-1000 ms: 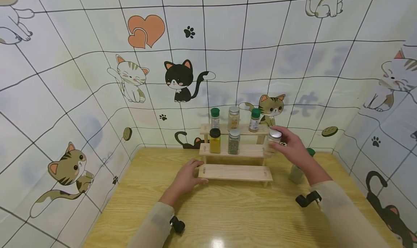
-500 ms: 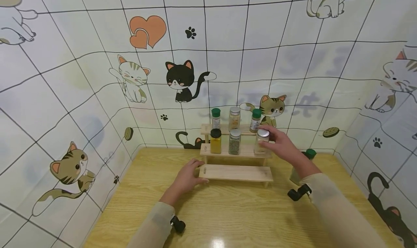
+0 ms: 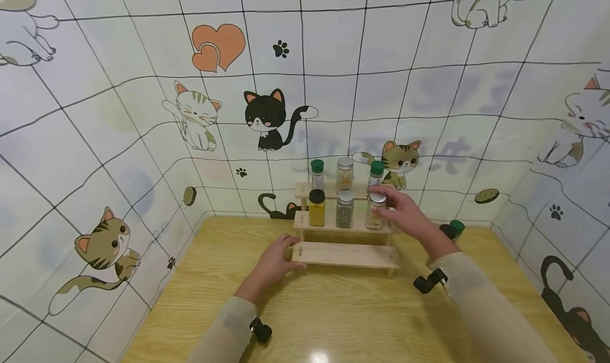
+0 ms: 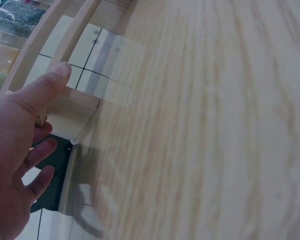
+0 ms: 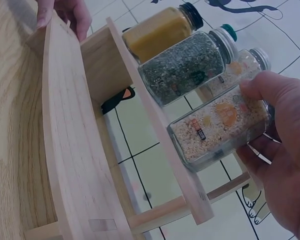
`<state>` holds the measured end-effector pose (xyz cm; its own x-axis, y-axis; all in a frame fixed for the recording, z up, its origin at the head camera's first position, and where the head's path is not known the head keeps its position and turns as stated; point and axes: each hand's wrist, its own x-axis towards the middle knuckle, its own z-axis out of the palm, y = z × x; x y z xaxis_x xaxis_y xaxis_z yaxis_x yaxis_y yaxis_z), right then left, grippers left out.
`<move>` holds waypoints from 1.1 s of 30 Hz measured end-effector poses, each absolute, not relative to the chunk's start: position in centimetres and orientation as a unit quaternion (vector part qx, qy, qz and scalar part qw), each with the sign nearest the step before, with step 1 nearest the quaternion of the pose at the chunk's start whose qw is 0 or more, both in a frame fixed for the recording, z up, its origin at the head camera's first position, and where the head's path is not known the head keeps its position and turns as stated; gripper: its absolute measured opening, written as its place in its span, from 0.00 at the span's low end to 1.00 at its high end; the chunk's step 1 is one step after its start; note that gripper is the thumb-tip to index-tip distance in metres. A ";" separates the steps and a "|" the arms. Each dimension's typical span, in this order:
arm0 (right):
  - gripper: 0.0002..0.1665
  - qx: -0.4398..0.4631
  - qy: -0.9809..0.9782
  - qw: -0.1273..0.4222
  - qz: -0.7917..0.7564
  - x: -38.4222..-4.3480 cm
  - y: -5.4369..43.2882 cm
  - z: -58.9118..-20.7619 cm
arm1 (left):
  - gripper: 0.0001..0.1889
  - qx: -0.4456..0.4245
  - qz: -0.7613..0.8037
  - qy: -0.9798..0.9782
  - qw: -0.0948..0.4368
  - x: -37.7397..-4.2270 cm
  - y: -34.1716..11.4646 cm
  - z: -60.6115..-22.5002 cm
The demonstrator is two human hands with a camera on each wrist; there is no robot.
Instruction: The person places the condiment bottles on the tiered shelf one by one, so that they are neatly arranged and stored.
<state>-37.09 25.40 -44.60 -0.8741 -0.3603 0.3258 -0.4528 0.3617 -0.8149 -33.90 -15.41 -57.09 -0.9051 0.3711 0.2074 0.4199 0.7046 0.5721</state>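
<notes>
A three-step wooden spice rack (image 3: 345, 254) stands on the table against the wall. My left hand (image 3: 274, 261) grips the left end of its lowest step; in the left wrist view the thumb lies over the wood and the fingers are partly hidden. With my right hand (image 3: 406, 215) I hold a glass spice jar (image 5: 222, 129) of pale granules by its upper part, upright at the right of the middle step. Left of it on that step stand a jar of dried green herbs (image 3: 344, 210) and a yellow spice jar (image 3: 316, 209) with a black lid.
The top step carries two green-capped jars (image 3: 317, 175) and a silver-lidded jar (image 3: 344, 175). On the table at right, a green-capped bottle (image 3: 456, 228) and a dark lid (image 3: 446, 230) show behind my right forearm. Cat-printed wall sheeting (image 3: 329, 108) encloses the table (image 3: 324, 304).
My right hand has carried the jar of pale granules leftward, from the rack's right edge onto the middle step, closer to the herb jar. My left hand has stayed at the rack's end.
</notes>
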 end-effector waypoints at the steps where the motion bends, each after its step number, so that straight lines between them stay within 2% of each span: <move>1: 0.31 0.248 -0.823 0.047 0.508 -37.2 25.3 -44.7 | 0.42 -0.213 -0.316 -0.924 0.039 -33.9 -15.4 -57.1; 10: 0.32 0.243 -0.817 0.052 0.520 -37.4 25.2 -45.0 | 0.42 -0.214 -0.318 -0.923 0.039 -34.0 -15.4 -57.0; 16: 0.38 0.209 -0.827 0.064 0.518 -36.8 25.4 -45.3 | 0.42 -0.212 -0.314 -0.925 0.038 -34.0 -15.4 -57.2; 19: 0.40 0.179 -0.830 0.094 0.520 -35.7 26.1 -45.6 | 0.41 -0.210 -0.318 -0.924 0.035 -34.0 -15.4 -57.2; 26: 0.31 0.139 -0.838 0.176 0.498 -31.5 29.4 -46.4 | 0.41 -0.207 -0.323 -0.923 0.033 -34.0 -15.3 -57.3; 33: 0.31 0.070 -0.857 0.252 0.443 -28.6 32.9 -48.3 | 0.41 -0.206 -0.327 -0.922 0.038 -34.1 -15.3 -57.5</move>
